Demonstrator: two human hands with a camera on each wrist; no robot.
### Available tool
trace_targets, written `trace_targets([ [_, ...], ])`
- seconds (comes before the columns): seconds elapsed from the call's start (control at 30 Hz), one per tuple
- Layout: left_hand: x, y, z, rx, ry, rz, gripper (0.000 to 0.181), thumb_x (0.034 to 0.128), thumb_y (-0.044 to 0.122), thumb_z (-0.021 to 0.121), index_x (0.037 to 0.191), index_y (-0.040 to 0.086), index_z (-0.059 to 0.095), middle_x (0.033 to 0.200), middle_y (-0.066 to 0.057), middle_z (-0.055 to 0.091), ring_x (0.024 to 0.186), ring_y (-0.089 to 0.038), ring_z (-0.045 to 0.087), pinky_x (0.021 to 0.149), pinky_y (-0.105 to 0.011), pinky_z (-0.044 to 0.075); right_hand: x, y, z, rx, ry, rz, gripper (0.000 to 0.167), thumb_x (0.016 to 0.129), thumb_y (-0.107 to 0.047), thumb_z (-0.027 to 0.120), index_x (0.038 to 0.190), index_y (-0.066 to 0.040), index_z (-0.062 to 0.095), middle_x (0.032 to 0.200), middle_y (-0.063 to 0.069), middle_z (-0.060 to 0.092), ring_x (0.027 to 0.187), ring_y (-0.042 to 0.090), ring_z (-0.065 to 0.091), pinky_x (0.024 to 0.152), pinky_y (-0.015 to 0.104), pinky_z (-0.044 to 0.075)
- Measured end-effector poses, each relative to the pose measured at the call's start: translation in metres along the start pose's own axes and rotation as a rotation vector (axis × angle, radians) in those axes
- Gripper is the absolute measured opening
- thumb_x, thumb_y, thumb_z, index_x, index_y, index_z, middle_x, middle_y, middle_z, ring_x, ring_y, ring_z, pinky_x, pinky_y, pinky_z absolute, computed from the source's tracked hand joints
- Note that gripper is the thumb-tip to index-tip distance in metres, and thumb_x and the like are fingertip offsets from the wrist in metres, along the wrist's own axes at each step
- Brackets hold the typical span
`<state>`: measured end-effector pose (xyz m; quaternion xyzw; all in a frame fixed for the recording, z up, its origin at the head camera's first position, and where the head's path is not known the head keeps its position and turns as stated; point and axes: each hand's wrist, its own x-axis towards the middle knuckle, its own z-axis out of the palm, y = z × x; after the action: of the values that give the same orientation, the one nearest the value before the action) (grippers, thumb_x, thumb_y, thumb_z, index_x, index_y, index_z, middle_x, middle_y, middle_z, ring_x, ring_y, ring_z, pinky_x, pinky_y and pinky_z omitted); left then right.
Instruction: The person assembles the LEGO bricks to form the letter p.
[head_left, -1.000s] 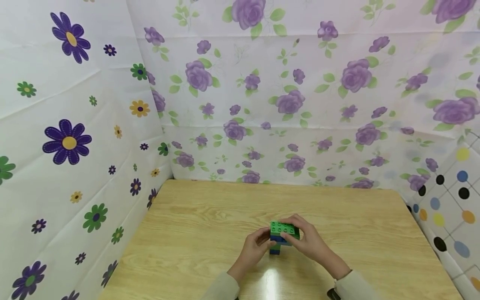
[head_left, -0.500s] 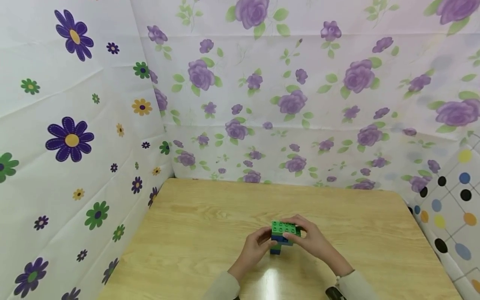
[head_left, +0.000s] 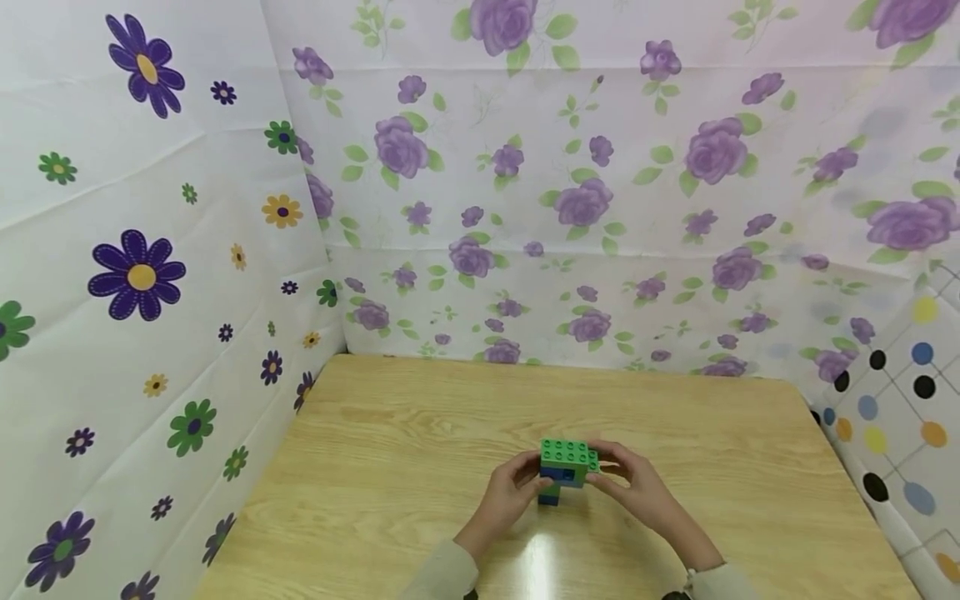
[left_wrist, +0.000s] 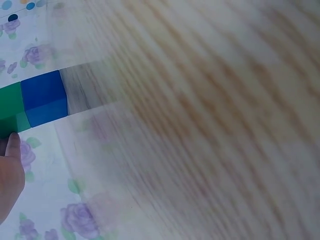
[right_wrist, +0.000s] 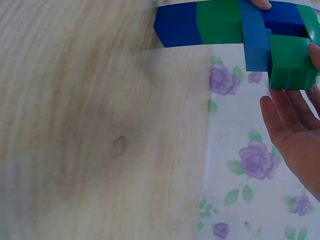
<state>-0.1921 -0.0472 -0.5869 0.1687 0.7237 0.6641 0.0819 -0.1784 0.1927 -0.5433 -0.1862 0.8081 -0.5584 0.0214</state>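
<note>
A stack of toy building bricks stands upright on the wooden table between both hands. A studded bright green brick tops it, with blue bricks below and a narrow green-and-blue column at its left. My left hand holds the left side between thumb and fingers. At the right end, a smaller green brick sticks out lower than the top; the thumb and fingers of my right hand pinch it. The left wrist view shows only the column's blue foot, a green part and one fingertip.
The light wooden table extends around the stack. Behind it hangs a purple-rose cloth; a flower-print cloth borders the left, and a dotted one the right.
The right hand has slid right, off the top green brick, baring all its studs and the smaller green brick at the end. The left hand keeps its hold.
</note>
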Motion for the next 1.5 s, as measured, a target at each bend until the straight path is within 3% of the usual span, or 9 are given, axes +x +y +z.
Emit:
trace_targets([
  [0.17,0.0,0.001,-0.002,-0.017,0.0,-0.016,0.041,0.091,0.015,0.066,0.13,0.009,0.056,0.129,-0.007,0.056,0.125,-0.026,0.051,0.1,-0.024,0.045,-0.006,0.008,0.004,0.042,0.034,-0.031,0.047,0.091,-0.017,0.068,0.134,-0.008,0.05,0.129,0.01,0.056,0.115,0.014,0.055,0.098,0.049,0.047],
  [0.4,-0.004,0.002,-0.003,-0.047,-0.015,0.048,0.045,0.0916,0.01,0.065,0.135,0.008,0.05,0.128,-0.01,0.05,0.122,-0.024,0.05,0.103,-0.026,0.044,-0.011,0.011,0.009,0.115,0.089,-0.055,0.044,0.09,-0.011,0.067,0.13,-0.003,0.052,0.129,0.016,0.056,0.114,0.01,0.057,0.096,0.036,0.051],
  [0.63,-0.007,0.002,-0.004,-0.087,-0.034,0.101,0.046,0.0921,0.005,0.063,0.136,0.009,0.048,0.13,-0.012,0.051,0.122,-0.023,0.051,0.102,-0.028,0.045,-0.014,0.011,0.01,0.147,0.112,-0.045,0.044,0.091,-0.009,0.066,0.131,-0.001,0.051,0.131,0.017,0.055,0.116,0.011,0.056,0.097,0.037,0.049],
  [0.83,-0.007,-0.001,-0.005,-0.122,-0.053,0.137,0.045,0.0931,0.007,0.062,0.136,0.01,0.049,0.129,-0.012,0.051,0.12,-0.023,0.052,0.1,-0.029,0.048,-0.013,0.011,0.011,0.151,0.135,-0.057,0.043,0.09,-0.007,0.066,0.13,-0.001,0.052,0.131,0.018,0.055,0.116,0.011,0.057,0.097,0.03,0.049],
  [1.13,-0.002,0.006,-0.007,-0.06,0.003,0.115,0.045,0.0938,0.007,0.061,0.137,0.007,0.05,0.127,-0.013,0.055,0.116,-0.019,0.055,0.094,-0.026,0.052,-0.007,0.007,0.011,0.138,0.182,-0.004,0.042,0.091,-0.012,0.067,0.129,-0.002,0.054,0.129,0.017,0.056,0.113,0.013,0.059,0.093,0.021,0.051],
  [1.37,0.001,0.011,-0.007,-0.056,0.025,0.109,0.046,0.094,0.01,0.061,0.138,0.004,0.05,0.125,-0.014,0.057,0.115,-0.021,0.055,0.094,-0.026,0.052,-0.003,0.005,0.009,0.162,0.186,-0.011,0.041,0.092,-0.012,0.066,0.13,-0.003,0.054,0.128,0.017,0.056,0.113,0.019,0.06,0.091,0.023,0.053],
  [1.5,0.003,0.013,-0.006,-0.039,0.053,0.072,0.045,0.0944,0.012,0.062,0.138,0.007,0.051,0.121,-0.01,0.059,0.112,-0.02,0.057,0.092,-0.024,0.052,0.0,0.007,0.007,0.162,0.189,0.017,0.04,0.092,-0.016,0.065,0.13,-0.007,0.056,0.127,0.016,0.056,0.111,0.02,0.061,0.089,0.024,0.054],
])
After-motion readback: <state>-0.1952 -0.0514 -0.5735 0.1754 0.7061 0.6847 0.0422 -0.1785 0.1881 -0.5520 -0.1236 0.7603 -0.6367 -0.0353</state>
